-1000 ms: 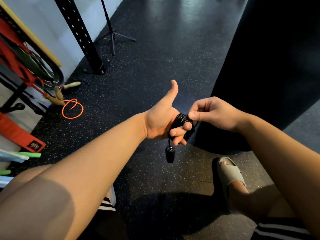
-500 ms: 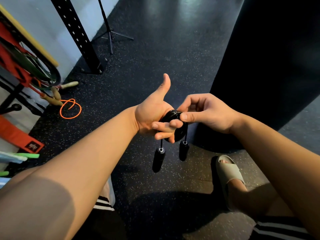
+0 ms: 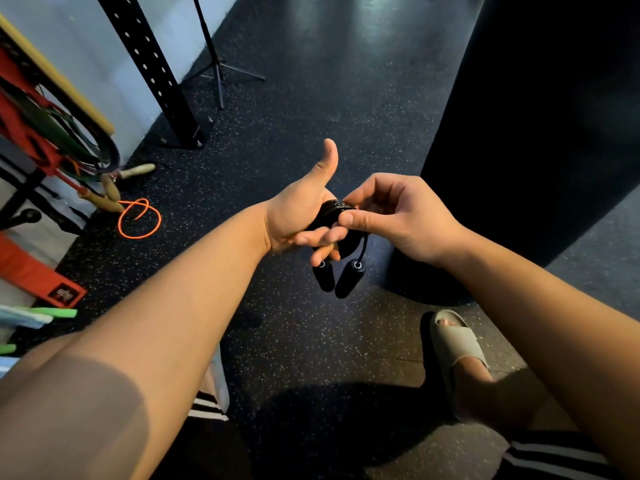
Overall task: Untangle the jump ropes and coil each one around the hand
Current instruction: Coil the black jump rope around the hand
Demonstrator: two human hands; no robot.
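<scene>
A black jump rope (image 3: 330, 211) is wound in tight loops around the fingers of my left hand (image 3: 298, 209), whose thumb points up. Its two black handles (image 3: 343, 278) hang side by side just below my fingers. My right hand (image 3: 391, 213) pinches the coil from the right with thumb and fingertips. An orange jump rope (image 3: 140, 220) with wooden handles (image 3: 110, 192) lies looped on the floor at the left.
A black perforated rack post (image 3: 152, 67) and a tripod stand (image 3: 216, 64) rise at the back left. Red and green bands (image 3: 45, 133) hang on a rack at the left. A large black bag (image 3: 540, 116) stands right. My sandalled foot (image 3: 453, 344) is below.
The second handle came into view hanging below my left hand. Both handles have risen closer to my fingers as the rope was wound, and both hands shifted slightly.
</scene>
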